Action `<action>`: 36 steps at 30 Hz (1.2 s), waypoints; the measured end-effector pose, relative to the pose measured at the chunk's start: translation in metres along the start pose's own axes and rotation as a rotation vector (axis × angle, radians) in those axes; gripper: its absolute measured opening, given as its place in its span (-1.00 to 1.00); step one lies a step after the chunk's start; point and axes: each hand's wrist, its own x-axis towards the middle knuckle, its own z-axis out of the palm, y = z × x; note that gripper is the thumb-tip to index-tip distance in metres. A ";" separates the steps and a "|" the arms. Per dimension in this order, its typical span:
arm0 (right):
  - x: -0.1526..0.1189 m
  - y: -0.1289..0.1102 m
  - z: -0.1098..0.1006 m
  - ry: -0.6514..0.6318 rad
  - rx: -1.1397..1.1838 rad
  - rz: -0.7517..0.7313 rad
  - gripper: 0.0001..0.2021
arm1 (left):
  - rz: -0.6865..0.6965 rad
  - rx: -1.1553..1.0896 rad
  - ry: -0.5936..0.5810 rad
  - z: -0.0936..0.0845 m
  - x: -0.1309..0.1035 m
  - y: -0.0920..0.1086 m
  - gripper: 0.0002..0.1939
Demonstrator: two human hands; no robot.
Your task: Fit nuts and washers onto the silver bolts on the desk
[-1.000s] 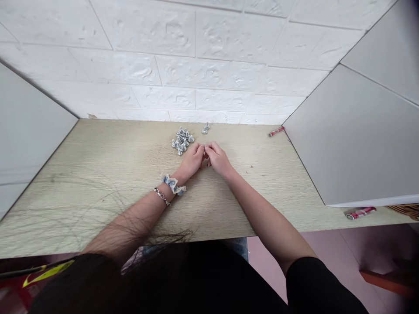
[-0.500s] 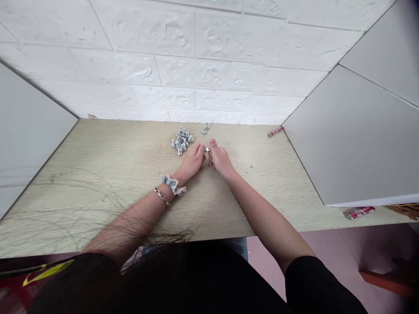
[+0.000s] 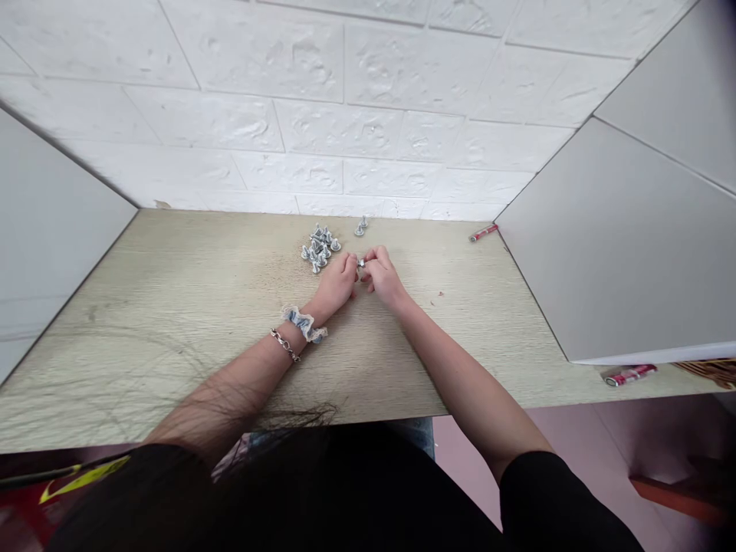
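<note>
A small silver bolt (image 3: 361,263) lies between my two hands, just above the tabletop. My left hand (image 3: 339,281) is closed round one end of it, thumb on top. The fingers of my right hand (image 3: 384,277) are bent and pinch the bolt's other end. Several silver bolts (image 3: 318,247) lie in a heap to the upper left of my hands. Near the wall, two more silver bolts (image 3: 359,228) stand close together. A blue lace-edged scrunchie (image 3: 304,323) and a chain bracelet (image 3: 285,346) are on my left wrist.
The pale wooden table (image 3: 189,284) meets a white brick-pattern wall (image 3: 310,123). Grey panels (image 3: 609,245) rise at both sides. One red battery (image 3: 484,233) lies by the right panel, another red battery (image 3: 631,375) near the front edge, beside wickerwork (image 3: 710,371).
My right hand's thumb, upright before, is now lowered, and its fingers have shifted on the bolt. My left hand is nearly unmoved.
</note>
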 end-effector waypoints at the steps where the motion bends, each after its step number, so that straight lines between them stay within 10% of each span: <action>1: -0.001 -0.001 0.000 0.002 0.025 -0.001 -0.87 | 0.001 0.001 0.003 0.000 0.000 0.000 -0.74; 7: 0.001 -0.001 0.000 0.084 -0.054 0.029 -0.91 | -0.020 -0.041 0.002 0.001 0.000 0.001 -0.75; 14: 0.002 0.000 -0.002 -0.037 -0.193 0.084 -0.43 | -0.014 -0.017 0.005 0.001 -0.002 0.007 -0.76; 23: 0.007 0.001 -0.006 -0.080 0.008 0.120 -0.88 | -0.015 -0.024 -0.008 0.001 -0.002 0.006 -0.77; 31: 0.008 0.003 -0.005 -0.081 -0.069 0.132 -0.58 | -0.014 -0.017 -0.015 0.002 -0.001 0.006 -0.77; 36: 0.010 0.004 -0.010 -0.198 0.103 0.132 -0.86 | -0.007 0.015 -0.028 0.001 -0.001 0.004 -0.78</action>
